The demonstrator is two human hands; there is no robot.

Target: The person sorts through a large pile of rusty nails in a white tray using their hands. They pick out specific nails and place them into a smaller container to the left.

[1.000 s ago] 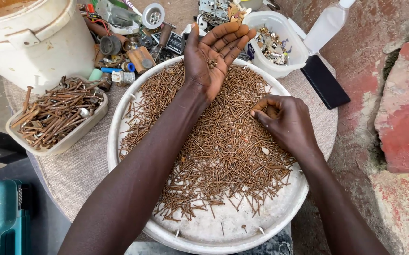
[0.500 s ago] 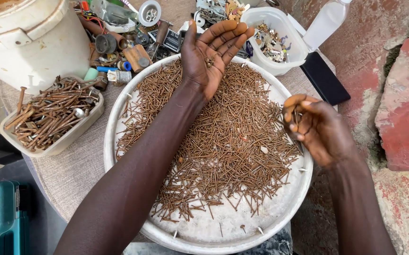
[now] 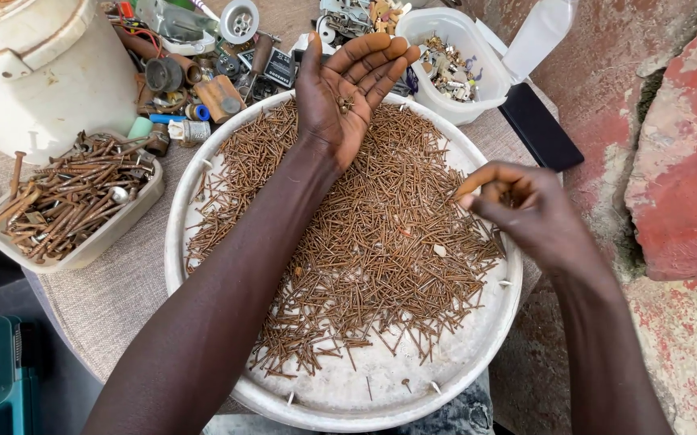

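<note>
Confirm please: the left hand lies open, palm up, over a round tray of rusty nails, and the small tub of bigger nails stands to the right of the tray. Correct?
Not quite. In the head view the small tub of bigger nails stands to the left of the round tray, not the right. The left hand is indeed open, palm up.

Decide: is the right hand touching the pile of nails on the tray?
Apart. The head view shows the right hand lifted beside the tray's edge, above the nails.

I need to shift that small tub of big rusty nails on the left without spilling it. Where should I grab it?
Grip the small tub by its two long side walls just under the rim, coming straight down from above. The large nails are heaped over the rim and some poke past its left end, so an end grip or tilt would likely spill them. The white bucket crowds its far side.
</note>
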